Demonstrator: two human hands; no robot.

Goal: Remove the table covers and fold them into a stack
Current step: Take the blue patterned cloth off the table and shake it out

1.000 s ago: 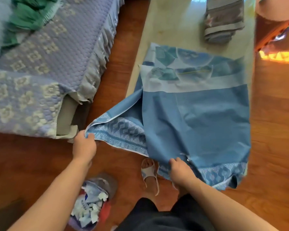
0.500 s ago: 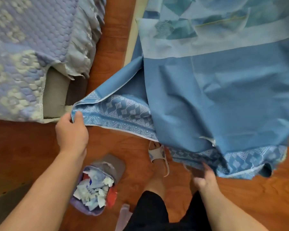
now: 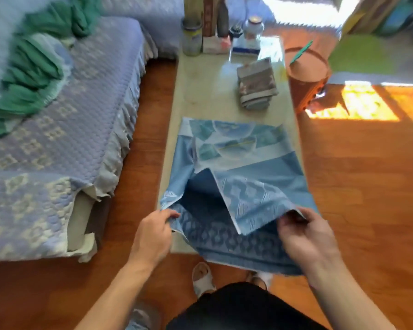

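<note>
Since a moment ago, the blue cloth [image 3: 246,191] has been drawn up onto the tabletop [image 3: 200,91]. Its near edge is pinched in the left hand [image 3: 153,236] grip; a corner is held by the right hand [image 3: 308,236].

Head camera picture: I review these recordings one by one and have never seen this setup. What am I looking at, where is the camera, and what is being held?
There is no machine here. A person wears a wide-angle camera on the head, so you look forward and down at their own arms. The left hand pinches one edge of a blue patterned table cover, and the right hand pinches its other near corner. The cover lies partly folded on a long pale table, its near end hanging over the edge. Farther along sits a stack of folded cloths, then jars and boxes, too blurred to name. A quilted sofa stands to the left.
</note>
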